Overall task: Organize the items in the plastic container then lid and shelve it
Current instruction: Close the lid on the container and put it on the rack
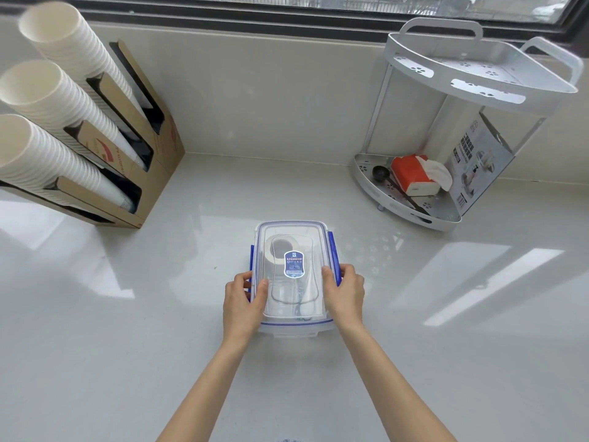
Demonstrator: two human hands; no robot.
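Now gripping the lidded container [291, 275] at centre frame on the counter [127, 330]: left hand [243, 301] clasped on its left edge, right hand [344, 290] on its right clip. Tape roll [280, 250] inside. Shelf rack [446, 129] upper right.

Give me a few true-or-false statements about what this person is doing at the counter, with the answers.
1. The lid sits on the plastic container. True.
2. Only one hand touches the container. False: the left hand and right hand grip its two long sides.
3. A roll of tape shows through the lid. True.
4. The container stands on the corner shelf. False: it stands on the counter.
5. The shelf's top tier holds a tissue pack. False: the tissue pack lies on the bottom tier.
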